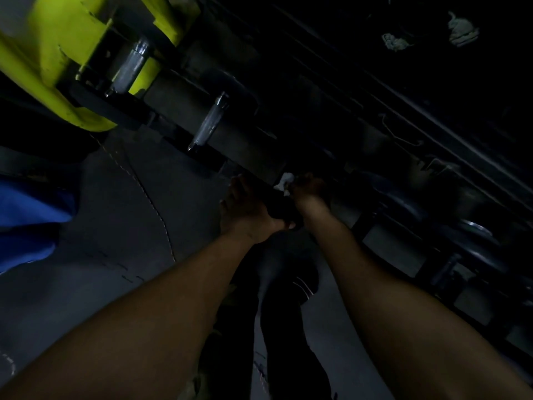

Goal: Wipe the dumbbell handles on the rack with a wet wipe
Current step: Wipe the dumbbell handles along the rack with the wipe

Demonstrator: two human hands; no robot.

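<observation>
In dim light I watched the right hand (310,187) close on a white wipe (285,180) at a dark dumbbell (284,210) on the rack (383,134), the left hand (248,209) steadying its end, grip unclear, with other handles (209,122) apparently still unwiped.

colours and patterns in a dim scene

we see a white wet wipe (285,181), silver-grey dumbbell handles (207,124), black dumbbell heads (239,140), a bright yellow frame (54,53) with dark scuffs, a grey floor (115,226) with a pale stitched seam, and blue fabric (26,220).
</observation>
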